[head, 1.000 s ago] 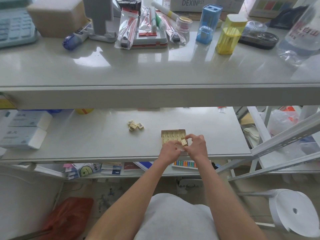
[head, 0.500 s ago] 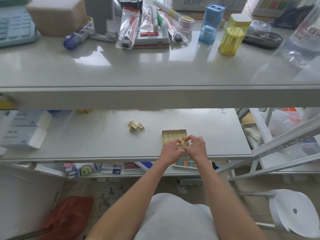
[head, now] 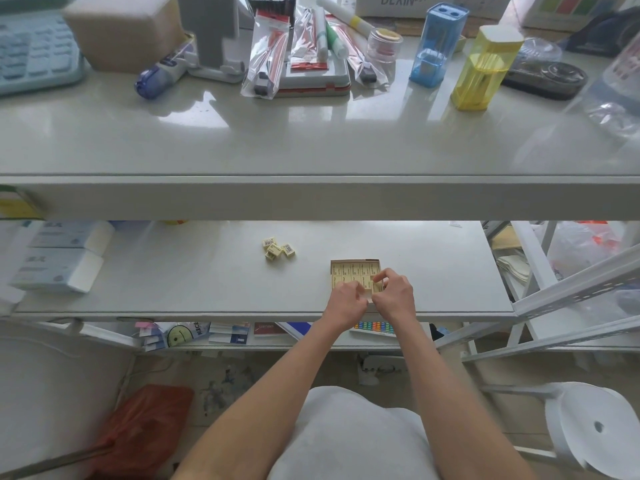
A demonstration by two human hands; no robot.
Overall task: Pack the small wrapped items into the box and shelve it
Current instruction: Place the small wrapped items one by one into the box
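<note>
OK, your right hand [head: 394,294] pinches one wrapped item [head: 376,285] down into the box [head: 353,268], right under your fingertips. Your left hand [head: 346,301] curls at its near edge, probably bracing it; actual hold unclear. More loose items [head: 278,248] sit up-left of both hands.

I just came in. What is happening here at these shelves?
A person is filling a flat open box on the middle shelf. Rows of packed yellow items lie in it. The left hand and the right hand are both at its near right corner, fingers curled over it; whether they hold an item is hidden. Four loose wrapped items lie on the shelf to the left of the box, not yet packed.
</note>
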